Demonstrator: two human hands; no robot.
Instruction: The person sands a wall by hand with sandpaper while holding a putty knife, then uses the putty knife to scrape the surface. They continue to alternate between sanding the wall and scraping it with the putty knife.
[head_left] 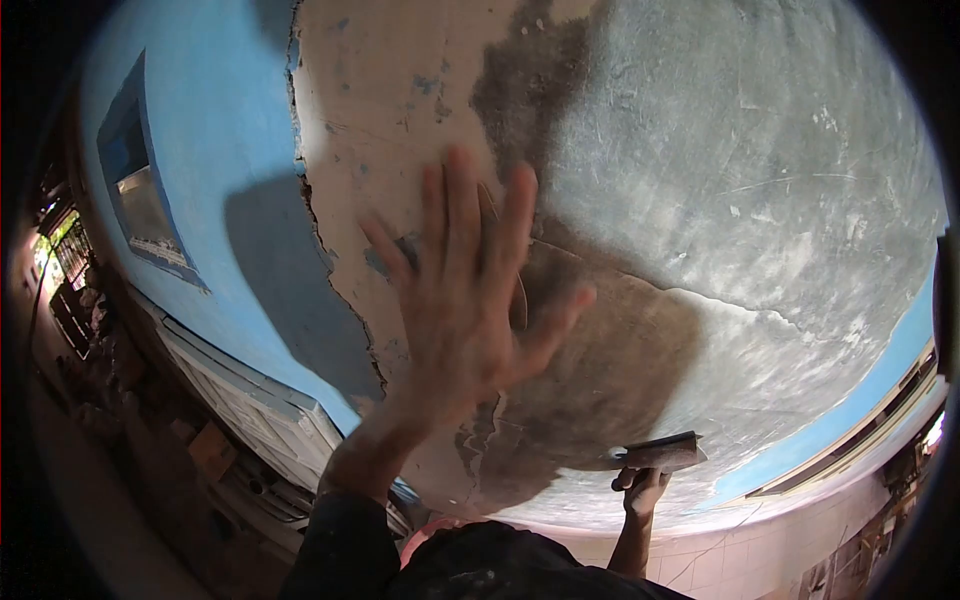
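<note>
My left hand (pixel 460 310) is raised before the wall, fingers spread, slightly blurred and holding nothing. Behind it is a bare tan patch (pixel 390 90), bordered on the left by a jagged edge of blue paint. Lower right, my right hand (pixel 648 488) grips a plastering trowel (pixel 665 453), its flat blade close to the wall's lower part. Grey plaster (pixel 740 150) covers the wall's right side, and a crack (pixel 690 295) runs across it. A thin curved line shows on the wall behind my left fingers.
On the left, a blue wall (pixel 220 120) has a small framed opening (pixel 145 185). Below it stand pale panelled boards (pixel 255 385) and dim clutter. At lower right are light tiles (pixel 740 555) and a slatted opening (pixel 850 440). A pink rim (pixel 425 535) shows near my body.
</note>
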